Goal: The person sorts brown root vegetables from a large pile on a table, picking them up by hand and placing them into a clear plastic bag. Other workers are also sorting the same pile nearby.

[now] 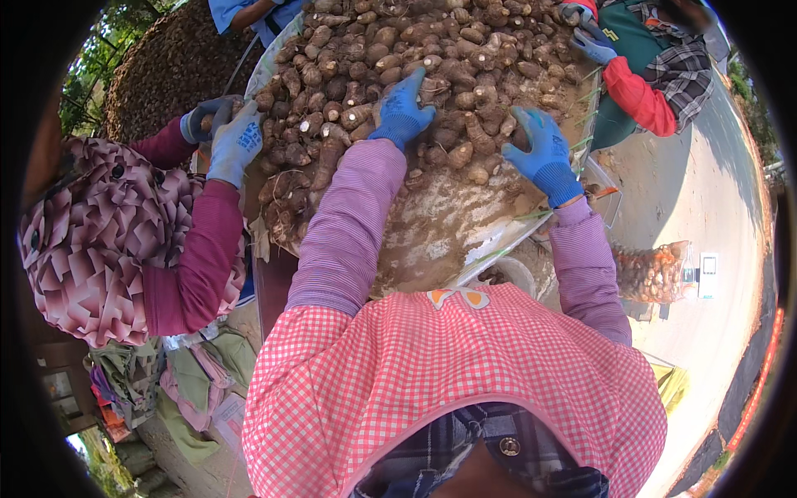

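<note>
Many brown taro corms [461, 56] lie heaped on a soil-covered table [429, 249]. My left hand [403, 111], in a blue knitted glove, reaches over the heap with its fingers apart, touching or just above the corms. To the right, my right hand [540, 148], gloved alike, is spread at the heap's right edge beside a few corms, with thumb and fingers apart and nothing seen between them. Some corms show pale cut ends. Both my forearms wear purple striped sleeves.
A co-worker's gloved hands [236, 137] hold a corm at the left edge. Another person's gloved hand [594, 45] is at the upper right. A white bucket [518, 274] stands below the near edge. A filled mesh bag [654, 271] and a scale [708, 274] are on the ground at right.
</note>
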A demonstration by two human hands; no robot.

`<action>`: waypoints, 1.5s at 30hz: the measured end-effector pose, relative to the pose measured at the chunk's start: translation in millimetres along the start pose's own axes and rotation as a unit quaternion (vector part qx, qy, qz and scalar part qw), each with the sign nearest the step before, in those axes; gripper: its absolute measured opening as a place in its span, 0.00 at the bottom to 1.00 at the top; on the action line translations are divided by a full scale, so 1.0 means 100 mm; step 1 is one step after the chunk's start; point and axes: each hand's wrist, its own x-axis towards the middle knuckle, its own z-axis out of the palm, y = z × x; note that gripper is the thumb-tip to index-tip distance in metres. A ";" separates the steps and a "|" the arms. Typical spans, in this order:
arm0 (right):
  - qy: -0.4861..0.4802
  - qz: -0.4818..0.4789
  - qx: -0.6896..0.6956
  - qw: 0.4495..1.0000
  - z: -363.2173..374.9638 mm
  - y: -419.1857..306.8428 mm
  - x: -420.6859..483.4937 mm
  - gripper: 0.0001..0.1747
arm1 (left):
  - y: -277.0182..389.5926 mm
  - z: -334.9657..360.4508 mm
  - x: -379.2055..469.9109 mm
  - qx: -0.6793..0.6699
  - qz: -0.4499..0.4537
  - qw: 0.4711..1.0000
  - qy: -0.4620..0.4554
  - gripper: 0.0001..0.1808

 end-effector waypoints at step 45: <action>-0.276 0.020 0.091 0.957 0.32 -0.41 -0.43 0.63 | -0.48 -0.25 -1.43 -0.429 -0.178 0.884 -0.048 0.28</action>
